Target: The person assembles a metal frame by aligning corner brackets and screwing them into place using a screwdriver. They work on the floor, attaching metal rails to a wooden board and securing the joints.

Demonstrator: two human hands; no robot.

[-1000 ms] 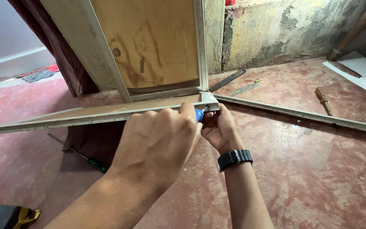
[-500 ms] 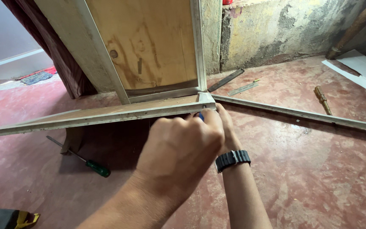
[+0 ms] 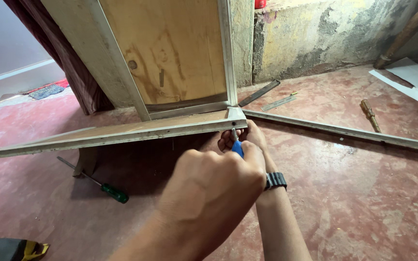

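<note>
An aluminium-framed wooden panel point(image 3: 122, 130) leans out over the red floor, its corner point(image 3: 235, 118) close in front of me. My left hand point(image 3: 209, 198) is shut on a blue-handled screwdriver point(image 3: 237, 147), whose shaft points up at the underside of that corner. My right hand point(image 3: 250, 137), with a black watch point(image 3: 275, 181) on the wrist, is cupped just under the corner around the screwdriver's tip. Its fingers are partly hidden by my left hand.
On the floor to the left lies a green-handled screwdriver point(image 3: 114, 193). A long aluminium strip point(image 3: 339, 130) runs off to the right. A flat bar point(image 3: 260, 93), a steel ruler point(image 3: 277, 102) and a wooden-handled tool point(image 3: 369, 113) lie near the wall. A yellow-and-black object point(image 3: 15, 249) sits bottom left.
My left hand has drawn back and down from the frame corner, and the blue handle now shows more. My right hand stays under the corner.
</note>
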